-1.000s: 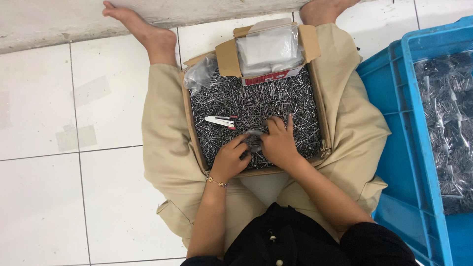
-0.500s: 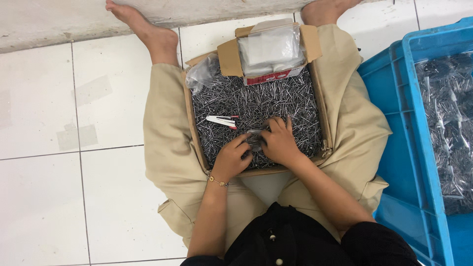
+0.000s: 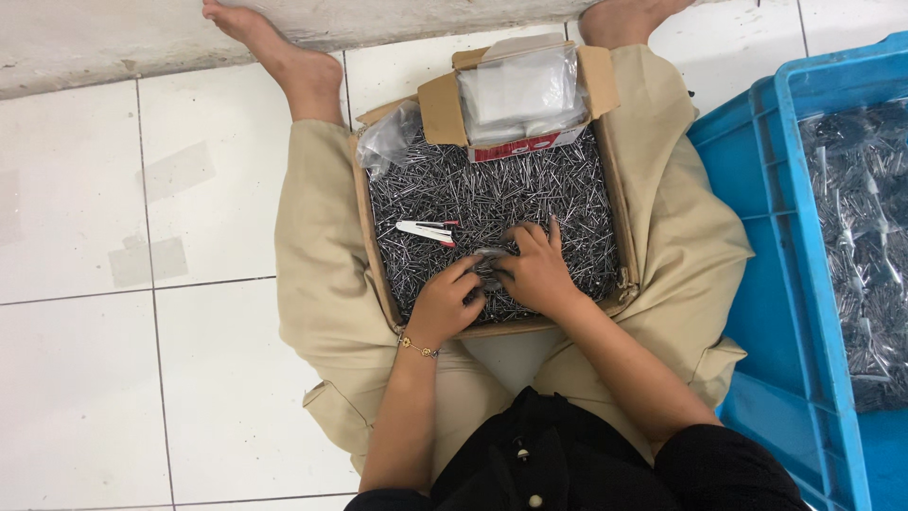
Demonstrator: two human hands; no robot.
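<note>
A person sits on the white tiled floor (image 3: 142,360) with a cardboard box (image 3: 374,251) between the legs, filled with small dark metal pins (image 3: 530,194). Both hands rest on the pins near the box's near edge. The left hand (image 3: 445,303) and right hand (image 3: 536,270) are curled together around a small clear bag (image 3: 487,268) of pins, each closed on it. A white and red tool (image 3: 426,231) lies on the pins toward the box's left edge. A blue crate (image 3: 757,237) stands at the right.
</note>
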